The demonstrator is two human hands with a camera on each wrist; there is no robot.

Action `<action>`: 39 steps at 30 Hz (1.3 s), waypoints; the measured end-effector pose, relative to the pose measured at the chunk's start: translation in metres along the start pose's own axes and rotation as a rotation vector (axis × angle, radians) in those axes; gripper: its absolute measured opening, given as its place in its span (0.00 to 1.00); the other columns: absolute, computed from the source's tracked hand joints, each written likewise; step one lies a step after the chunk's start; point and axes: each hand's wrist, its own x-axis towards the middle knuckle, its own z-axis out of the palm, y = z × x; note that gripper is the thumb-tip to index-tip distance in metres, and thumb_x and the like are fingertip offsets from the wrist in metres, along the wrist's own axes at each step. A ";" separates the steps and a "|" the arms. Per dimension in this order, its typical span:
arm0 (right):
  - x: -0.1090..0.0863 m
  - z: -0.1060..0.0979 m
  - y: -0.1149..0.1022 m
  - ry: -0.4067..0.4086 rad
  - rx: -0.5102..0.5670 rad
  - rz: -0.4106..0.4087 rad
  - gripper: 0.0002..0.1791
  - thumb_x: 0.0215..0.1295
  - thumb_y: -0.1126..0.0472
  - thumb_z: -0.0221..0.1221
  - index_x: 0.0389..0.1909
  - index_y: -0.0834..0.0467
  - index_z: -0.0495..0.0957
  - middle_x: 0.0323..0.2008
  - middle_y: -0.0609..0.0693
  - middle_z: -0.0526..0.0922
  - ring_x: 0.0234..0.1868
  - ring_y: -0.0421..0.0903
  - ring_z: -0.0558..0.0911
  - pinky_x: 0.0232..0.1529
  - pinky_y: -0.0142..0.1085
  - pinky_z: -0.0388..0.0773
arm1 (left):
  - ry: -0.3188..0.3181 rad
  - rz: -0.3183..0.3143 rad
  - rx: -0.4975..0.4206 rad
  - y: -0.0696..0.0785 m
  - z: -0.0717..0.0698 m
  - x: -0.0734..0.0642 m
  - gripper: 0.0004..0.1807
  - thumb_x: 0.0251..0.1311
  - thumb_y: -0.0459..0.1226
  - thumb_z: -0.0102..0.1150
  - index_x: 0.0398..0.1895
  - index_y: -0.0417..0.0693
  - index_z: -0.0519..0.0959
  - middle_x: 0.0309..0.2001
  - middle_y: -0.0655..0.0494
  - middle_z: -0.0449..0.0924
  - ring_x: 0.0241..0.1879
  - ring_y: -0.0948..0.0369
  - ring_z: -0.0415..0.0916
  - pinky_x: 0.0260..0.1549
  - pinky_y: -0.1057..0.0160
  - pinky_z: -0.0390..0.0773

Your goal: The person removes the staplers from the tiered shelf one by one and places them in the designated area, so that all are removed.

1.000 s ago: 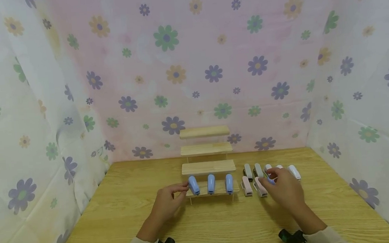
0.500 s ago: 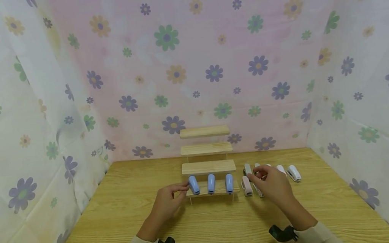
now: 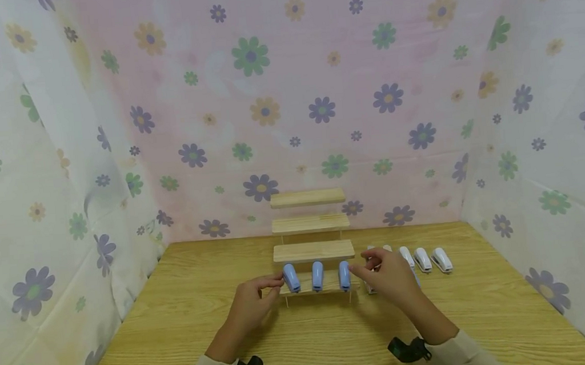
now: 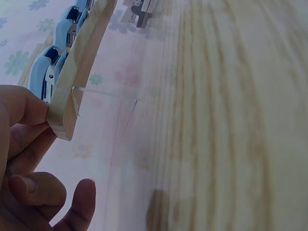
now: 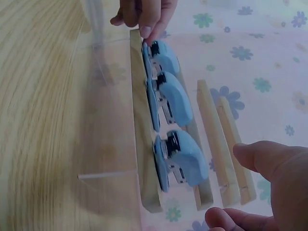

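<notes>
Three light-blue staplers stand side by side on the lowest board (image 3: 305, 283) of a wooden tiered stand: a left stapler (image 3: 291, 277), a middle stapler (image 3: 317, 276) and a right stapler (image 5: 185, 156). My left hand (image 3: 252, 300) touches the left end of that board with its fingertips, beside the left stapler. In the left wrist view its thumb is held away from the wood. My right hand (image 3: 390, 275) is at the right stapler's side, thumb and fingers spread apart and nothing gripped between them. It hides part of the stapler group behind it.
Three more boards rise behind, the nearest an upper board (image 3: 313, 251). To the right lie several staplers, among them a white stapler (image 3: 441, 260) and a second white stapler (image 3: 422, 259). A blue stapler (image 3: 415, 276) shows partly behind my right wrist. Flowered cloth (image 3: 285, 91) encloses the table.
My right hand has moved left from over the staplers on the table to the right blue stapler on the stand, uncovering the white ones. The left hand has stayed in place.
</notes>
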 end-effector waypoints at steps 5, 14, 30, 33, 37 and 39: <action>-0.003 0.009 -0.003 -0.007 0.009 0.007 0.38 0.60 0.35 0.70 0.62 0.58 0.81 0.32 0.46 0.84 0.24 0.43 0.79 0.20 0.36 0.74 | 0.003 0.003 -0.001 0.000 0.000 0.001 0.10 0.72 0.38 0.62 0.50 0.51 0.90 0.60 0.60 0.85 0.09 0.73 0.45 0.10 0.73 0.56; -0.006 0.021 -0.004 0.015 0.034 0.023 0.38 0.58 0.36 0.72 0.62 0.57 0.80 0.33 0.46 0.82 0.25 0.43 0.76 0.22 0.35 0.73 | 0.004 0.019 0.009 -0.001 0.000 0.001 0.10 0.72 0.38 0.62 0.50 0.50 0.90 0.59 0.61 0.85 0.08 0.73 0.46 0.09 0.74 0.56; -0.009 0.033 -0.004 0.005 0.011 -0.035 0.34 0.57 0.40 0.74 0.59 0.55 0.81 0.29 0.44 0.80 0.20 0.41 0.72 0.18 0.33 0.66 | 0.002 -0.002 -0.011 0.004 -0.001 -0.001 0.11 0.72 0.37 0.61 0.50 0.47 0.89 0.60 0.57 0.85 0.10 0.71 0.46 0.10 0.74 0.56; -0.008 0.035 -0.001 0.004 0.013 -0.045 0.30 0.59 0.44 0.75 0.58 0.54 0.81 0.29 0.43 0.80 0.20 0.41 0.73 0.17 0.33 0.66 | 0.006 -0.002 -0.011 0.004 -0.001 -0.001 0.11 0.72 0.37 0.62 0.50 0.48 0.90 0.60 0.57 0.85 0.10 0.71 0.46 0.10 0.74 0.55; -0.008 0.037 0.001 -0.013 0.041 -0.040 0.29 0.60 0.48 0.75 0.60 0.54 0.80 0.28 0.44 0.80 0.21 0.42 0.73 0.17 0.33 0.66 | 0.005 -0.009 -0.016 0.004 -0.001 -0.001 0.11 0.72 0.37 0.62 0.50 0.48 0.90 0.60 0.58 0.85 0.12 0.71 0.47 0.11 0.74 0.55; -0.007 0.038 0.001 -0.037 0.064 -0.027 0.30 0.60 0.51 0.74 0.62 0.53 0.79 0.29 0.45 0.79 0.21 0.42 0.73 0.18 0.33 0.67 | 0.006 -0.011 -0.016 0.003 -0.001 -0.001 0.11 0.72 0.37 0.62 0.50 0.49 0.90 0.60 0.58 0.85 0.13 0.71 0.47 0.11 0.73 0.55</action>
